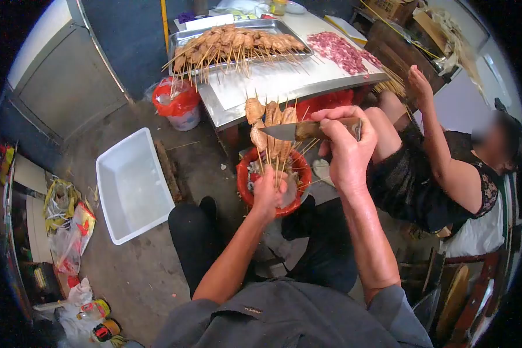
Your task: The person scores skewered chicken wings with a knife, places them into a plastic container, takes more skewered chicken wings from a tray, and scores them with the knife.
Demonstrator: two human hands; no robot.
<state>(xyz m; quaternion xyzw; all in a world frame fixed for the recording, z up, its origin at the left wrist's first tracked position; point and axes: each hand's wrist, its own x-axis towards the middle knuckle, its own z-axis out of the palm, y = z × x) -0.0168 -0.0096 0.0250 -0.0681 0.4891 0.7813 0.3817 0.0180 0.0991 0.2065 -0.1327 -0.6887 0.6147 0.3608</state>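
My left hand [268, 188] is closed round the lower ends of several wooden skewers, which carry pieces of brown meat [274, 116] and point up and away from me. My right hand [345, 139] grips the wooden handle of a knife [281, 131]. The blade points left and lies across the skewered meat, its tip by the left pieces; whether it touches them I cannot tell. Below the skewers, on the floor between my feet, stands a red-lined bucket [303, 174] with scraps and some sticks in it.
A metal tray [177, 39] piled with skewers sits on the white table [226, 93], beside raw meat [345, 52]. A red-bagged bucket [182, 110] and white tub [134, 182] stand on the floor. A seated person [458, 168] is close on the right, one hand raised.
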